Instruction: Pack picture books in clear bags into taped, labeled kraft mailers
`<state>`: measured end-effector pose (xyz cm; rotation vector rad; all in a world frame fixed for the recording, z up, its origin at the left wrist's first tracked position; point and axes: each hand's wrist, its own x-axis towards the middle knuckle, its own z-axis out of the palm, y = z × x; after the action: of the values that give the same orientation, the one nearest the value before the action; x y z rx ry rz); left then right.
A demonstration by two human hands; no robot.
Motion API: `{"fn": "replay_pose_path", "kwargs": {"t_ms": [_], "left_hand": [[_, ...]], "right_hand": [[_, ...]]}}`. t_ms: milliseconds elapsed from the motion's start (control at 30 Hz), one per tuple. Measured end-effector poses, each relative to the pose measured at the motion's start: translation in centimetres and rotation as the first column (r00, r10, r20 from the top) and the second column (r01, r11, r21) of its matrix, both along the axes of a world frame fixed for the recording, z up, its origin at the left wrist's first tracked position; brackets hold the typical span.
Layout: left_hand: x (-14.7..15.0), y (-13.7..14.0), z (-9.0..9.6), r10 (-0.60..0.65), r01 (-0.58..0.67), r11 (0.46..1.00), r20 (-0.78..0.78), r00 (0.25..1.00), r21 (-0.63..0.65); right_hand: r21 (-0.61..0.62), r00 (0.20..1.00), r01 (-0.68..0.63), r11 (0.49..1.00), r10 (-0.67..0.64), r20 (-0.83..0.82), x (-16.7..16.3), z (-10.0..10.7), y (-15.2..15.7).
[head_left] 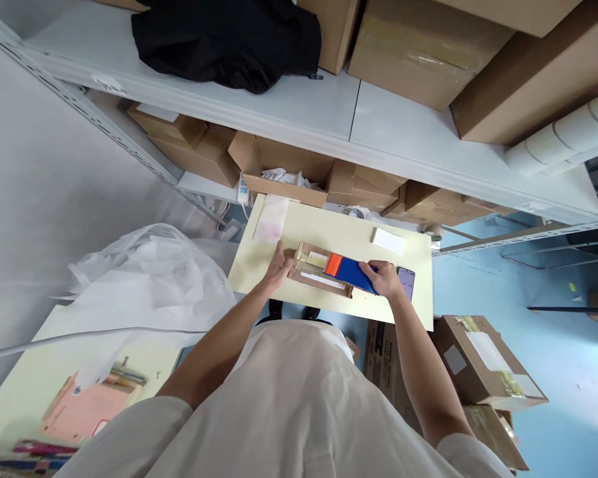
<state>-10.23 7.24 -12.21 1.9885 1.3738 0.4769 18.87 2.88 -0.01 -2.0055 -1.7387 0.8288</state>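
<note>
A flat brown cardboard package (295,271) with clear tape and white labels lies on the pale yellow table (249,265). My left hand (278,267) grips its left end, thumb pointing away from me. In my right hand (385,277) is a flat blue item with an orange end (356,273), its exact kind unclear. That item lies over the right part of the package, covering some of it. My right thumb presses on top of the blue part, and the fingers beneath are hidden.
A phone (406,281) lies right of my right hand. White cards (389,240) and a pinkish sheet (271,219) rest toward the table's far edge. Behind stands a shelf (299,126) with cartons. White bagged material (149,285) is at left; stacked boxes (478,358) stand at right.
</note>
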Motion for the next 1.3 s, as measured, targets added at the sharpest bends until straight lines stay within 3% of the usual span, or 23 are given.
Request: {"fn": "replay_pose_path", "kwargs": {"t_ms": [67, 100, 167, 467, 633, 767, 900, 1033, 1300], "left_hand": [[0.3, 0.7, 1.6, -0.218, 0.226, 0.971, -0.104, 0.970, 0.074], [0.6, 1.1, 2.4, -0.341, 0.360, 0.928, -0.166, 0.925, 0.096], [1.4, 1.8, 3.4, -0.451, 0.489, 0.868, -0.271, 0.850, 0.089], [2.8, 1.8, 3.9, -0.419, 0.459, 0.888, -0.444, 0.792, -0.019], [3.2, 1.7, 4.2, -0.408, 0.460, 0.888, -0.479, 0.777, -0.010], [3.4, 1.5, 4.4, -0.404, 0.461, 0.887, -0.506, 0.762, -0.014], [3.3, 1.5, 4.8, -0.386, 0.454, 0.891, -0.560, 0.733, -0.020], [3.8, 1.5, 4.9, -0.355, 0.428, 0.904, -0.587, 0.727, -0.016], [12.1, -0.4, 4.1, -0.525, 0.588, 0.809, -0.449, 0.724, 0.002]], "right_hand": [[-0.015, 1.000, -0.008, 1.000, 0.008, 0.007, 0.1, 0.1, 0.1], [-0.021, 1.000, -0.012, 1.000, 0.012, 0.013, 0.1, 0.2, 0.1], [-0.033, 0.999, -0.037, 0.999, 0.038, 0.028, 0.2, 0.4, 0.4], [-0.089, 0.980, -0.174, 0.981, 0.181, 0.080, 1.0, 1.4, 1.1], [-0.160, 0.977, -0.153, 0.975, 0.174, 0.122, 8.1, 0.9, -0.5], [-0.166, 0.984, -0.032, 0.986, 0.060, 0.166, 13.1, -2.2, -2.0], [-0.149, 0.989, -0.073, 0.986, 0.091, 0.116, 11.7, -5.6, -1.6], [-0.121, 0.989, -0.094, 0.988, 0.106, 0.099, 9.6, -6.7, -0.2], [-0.114, 0.989, -0.134, 0.984, 0.140, 0.054, 9.0, -7.9, 0.9]]}}
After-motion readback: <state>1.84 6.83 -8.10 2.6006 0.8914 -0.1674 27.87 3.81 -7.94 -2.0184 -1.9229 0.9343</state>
